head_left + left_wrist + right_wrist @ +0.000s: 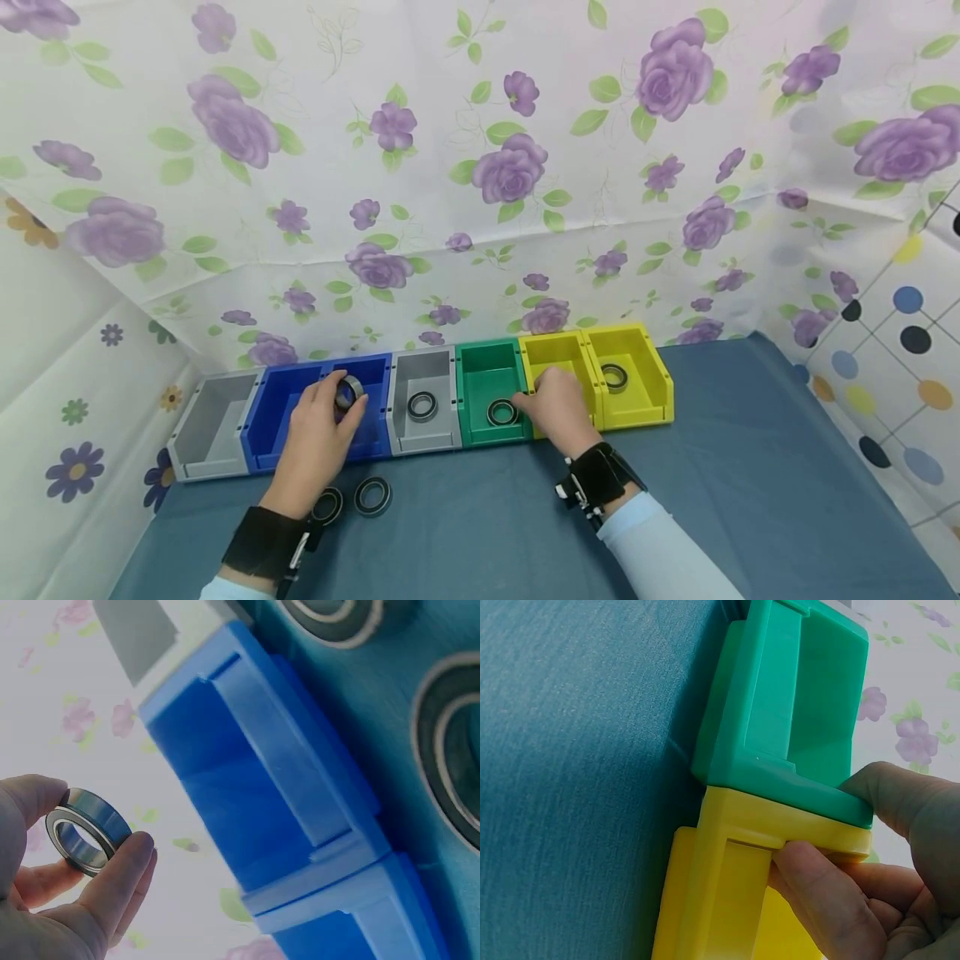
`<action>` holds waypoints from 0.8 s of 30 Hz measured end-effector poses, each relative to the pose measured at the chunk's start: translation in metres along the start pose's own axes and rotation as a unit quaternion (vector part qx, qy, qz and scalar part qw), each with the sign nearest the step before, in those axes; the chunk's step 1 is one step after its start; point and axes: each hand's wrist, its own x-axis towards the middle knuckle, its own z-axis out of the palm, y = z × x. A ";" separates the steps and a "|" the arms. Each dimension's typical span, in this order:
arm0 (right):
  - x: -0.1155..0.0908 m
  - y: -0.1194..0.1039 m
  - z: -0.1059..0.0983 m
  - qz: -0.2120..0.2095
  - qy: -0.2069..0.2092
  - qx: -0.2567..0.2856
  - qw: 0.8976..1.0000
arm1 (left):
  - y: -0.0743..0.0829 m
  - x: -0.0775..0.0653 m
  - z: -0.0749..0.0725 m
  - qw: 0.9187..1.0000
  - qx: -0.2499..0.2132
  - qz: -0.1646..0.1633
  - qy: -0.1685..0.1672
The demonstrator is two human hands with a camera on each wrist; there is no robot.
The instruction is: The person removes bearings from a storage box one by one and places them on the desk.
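Note:
My left hand (315,425) pinches a ball bearing (88,831) between thumb and fingertips, tilted above the blue bins (277,417). With the thumb on the green bin's (491,367) side and fingers inside the neighbouring yellow bin (742,900), my right hand (557,408) grips their adjoining walls. One bearing (502,412) lies in the green bin, close to the right thumb. Another bearing (422,406) lies in the grey bin (442,367) beside it. The right-hand yellow bin (652,408) also has a bearing (614,378) inside.
Two more bearings lie on the blue cloth (465,525) in front of the bins; one bearing (372,497) is in full sight, the other (327,506) partly behind the left wrist. A second grey bin (213,417) ends the row at left. A flowered sheet (450,208) hangs behind.

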 end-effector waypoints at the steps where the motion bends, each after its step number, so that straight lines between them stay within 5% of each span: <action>1: 0.000 0.000 0.000 0.001 0.000 0.000 1.000 | 0.002 -0.001 -0.001 1.000 -0.003 0.003 0.003; 12: 0.000 0.000 0.002 0.011 0.000 0.002 1.000 | 0.018 -0.007 -0.003 0.997 -0.059 0.039 0.035; 24: 0.000 0.000 0.000 0.003 0.004 -0.002 1.000 | 0.026 -0.010 -0.003 0.984 -0.100 0.092 0.114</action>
